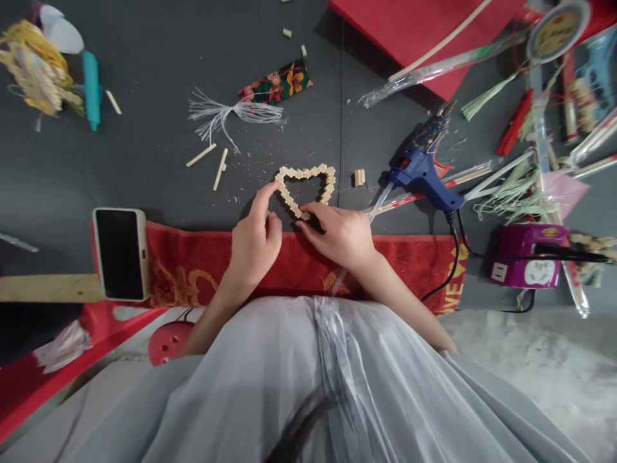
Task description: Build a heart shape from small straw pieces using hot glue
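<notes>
A heart-shaped frame (307, 173) made of small pale wooden pieces lies on the dark grey table in front of me. My right hand (341, 233) pinches it near its lower point, thumb below and fingers above. With its index finger stretched out, my left hand (257, 235) touches the frame's upper left edge; the thumb stays apart and the other fingers are partly hidden. Just right of the heart sits a small bundle of short sticks (359, 178). Several thin sticks, such as this stick (220, 170), lie to the left.
A blue glue gun (424, 168) lies to the right, its cord running to a purple power socket (527, 256). A red towel (193, 254) lines the near edge, with a phone (121, 254) on its left. Tassels, plastic-wrapped sticks and red paper (414, 32) crowd the far right.
</notes>
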Demonstrator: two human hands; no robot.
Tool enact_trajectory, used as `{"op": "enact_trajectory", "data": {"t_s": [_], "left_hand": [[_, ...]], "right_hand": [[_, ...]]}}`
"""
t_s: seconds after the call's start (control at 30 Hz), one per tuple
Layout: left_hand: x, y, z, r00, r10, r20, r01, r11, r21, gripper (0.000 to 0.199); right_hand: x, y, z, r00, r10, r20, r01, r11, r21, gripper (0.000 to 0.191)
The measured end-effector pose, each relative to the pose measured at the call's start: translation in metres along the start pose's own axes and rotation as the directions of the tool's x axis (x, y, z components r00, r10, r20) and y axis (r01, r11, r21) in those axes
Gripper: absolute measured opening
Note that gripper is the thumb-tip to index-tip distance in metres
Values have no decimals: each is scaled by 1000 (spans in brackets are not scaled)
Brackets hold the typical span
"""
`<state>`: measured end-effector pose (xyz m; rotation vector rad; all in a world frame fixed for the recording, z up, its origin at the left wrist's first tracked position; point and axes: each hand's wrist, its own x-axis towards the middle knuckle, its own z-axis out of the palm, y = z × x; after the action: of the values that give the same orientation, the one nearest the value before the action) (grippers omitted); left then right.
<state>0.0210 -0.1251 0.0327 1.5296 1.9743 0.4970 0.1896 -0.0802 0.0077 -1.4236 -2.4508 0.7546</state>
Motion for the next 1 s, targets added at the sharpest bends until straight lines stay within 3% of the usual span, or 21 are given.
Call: {"op": "enact_trajectory", "data": {"t_s": [1.0], "left_hand": [[-17,8,-2,995,19,100,-35,986,164,50]], "right_hand": [[1,-3,-2,998,35,57,-31,996,-79,32]]}}
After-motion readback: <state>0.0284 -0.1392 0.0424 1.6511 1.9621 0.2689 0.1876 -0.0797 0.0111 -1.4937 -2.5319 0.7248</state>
